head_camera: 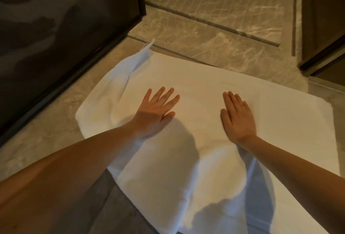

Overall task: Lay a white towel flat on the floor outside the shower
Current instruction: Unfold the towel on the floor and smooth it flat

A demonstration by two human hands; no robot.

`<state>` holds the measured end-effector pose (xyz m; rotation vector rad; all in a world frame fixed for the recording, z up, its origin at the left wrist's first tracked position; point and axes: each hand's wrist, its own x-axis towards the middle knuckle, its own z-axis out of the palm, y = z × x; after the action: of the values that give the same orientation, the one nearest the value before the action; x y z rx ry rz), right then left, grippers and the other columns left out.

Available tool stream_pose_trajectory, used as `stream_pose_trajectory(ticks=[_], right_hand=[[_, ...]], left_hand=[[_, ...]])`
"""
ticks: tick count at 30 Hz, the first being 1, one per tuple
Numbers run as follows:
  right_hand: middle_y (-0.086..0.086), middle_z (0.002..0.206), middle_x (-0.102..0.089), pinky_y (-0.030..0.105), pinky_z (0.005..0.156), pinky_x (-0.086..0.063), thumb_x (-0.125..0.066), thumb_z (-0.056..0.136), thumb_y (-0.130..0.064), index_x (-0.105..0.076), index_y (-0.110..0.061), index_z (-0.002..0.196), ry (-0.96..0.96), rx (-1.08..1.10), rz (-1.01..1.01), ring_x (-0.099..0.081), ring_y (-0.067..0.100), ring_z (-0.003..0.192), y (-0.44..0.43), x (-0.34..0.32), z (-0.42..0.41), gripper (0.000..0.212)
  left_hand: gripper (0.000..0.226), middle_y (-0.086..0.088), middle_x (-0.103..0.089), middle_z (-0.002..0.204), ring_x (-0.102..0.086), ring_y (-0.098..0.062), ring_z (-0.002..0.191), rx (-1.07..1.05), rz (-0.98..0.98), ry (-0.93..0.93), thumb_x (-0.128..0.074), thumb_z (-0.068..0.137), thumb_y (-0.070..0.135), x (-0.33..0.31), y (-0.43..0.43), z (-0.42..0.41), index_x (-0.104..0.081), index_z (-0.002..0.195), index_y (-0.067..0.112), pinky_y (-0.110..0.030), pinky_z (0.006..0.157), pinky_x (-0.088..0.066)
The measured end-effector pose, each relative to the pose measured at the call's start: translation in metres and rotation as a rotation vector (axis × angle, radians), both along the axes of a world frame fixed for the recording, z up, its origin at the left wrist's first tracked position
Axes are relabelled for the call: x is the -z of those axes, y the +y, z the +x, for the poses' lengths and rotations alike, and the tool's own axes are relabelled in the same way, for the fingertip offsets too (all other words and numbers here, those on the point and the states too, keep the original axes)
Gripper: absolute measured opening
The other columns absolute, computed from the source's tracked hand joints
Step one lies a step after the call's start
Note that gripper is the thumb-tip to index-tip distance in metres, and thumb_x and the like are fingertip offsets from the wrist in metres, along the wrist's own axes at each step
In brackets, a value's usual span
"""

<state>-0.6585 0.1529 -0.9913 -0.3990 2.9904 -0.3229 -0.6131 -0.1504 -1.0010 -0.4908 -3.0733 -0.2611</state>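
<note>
A white towel (205,84) lies spread on the beige marble floor (214,35) just outside the shower threshold. Its far left corner (143,54) is rumpled and stands up a little against the dark glass door. My left hand (155,109) rests palm down on the towel left of its middle, fingers spread. My right hand (238,117) presses flat on the towel to the right, fingers together. Neither hand grips the cloth. Both forearms reach in from the bottom edge and cast shadows on the near part of the towel.
A dark glass shower door (65,37) with a black frame runs along the left. A narrow linear drain slot (214,22) crosses the floor beyond the towel. A dark wooden cabinet or door frame (324,28) stands at the right. Darker flooring (104,205) lies at the near left.
</note>
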Motion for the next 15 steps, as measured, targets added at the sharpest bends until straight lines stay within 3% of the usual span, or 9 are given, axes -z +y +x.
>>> stream_pose_trajectory(ticks=[7,15], right_hand=[[0.003,0.164,-0.016,0.038,0.122,-0.005,-0.020,0.096,-0.042,-0.018,-0.020,0.157,-0.026,0.021,-0.034,-0.009,0.020,0.151,0.005,-0.004,0.006,0.065],[0.004,0.163,-0.020,0.046,0.120,-0.010,-0.018,0.099,-0.041,-0.023,-0.023,0.156,0.009,-0.033,-0.084,-0.012,0.028,0.151,-0.064,-0.014,-0.007,0.060]], left_hand=[[0.057,0.002,-0.014,0.164,-0.010,-0.024,0.151,-0.004,-0.010,-0.039,-0.023,0.100,0.048,0.002,0.007,0.008,-0.022,0.155,0.032,-0.051,0.120,-0.005],[0.057,0.008,0.004,0.165,0.007,-0.019,0.151,0.025,-0.086,-0.118,-0.020,0.101,0.048,-0.004,0.000,-0.009,-0.005,0.155,0.038,-0.049,0.120,0.004]])
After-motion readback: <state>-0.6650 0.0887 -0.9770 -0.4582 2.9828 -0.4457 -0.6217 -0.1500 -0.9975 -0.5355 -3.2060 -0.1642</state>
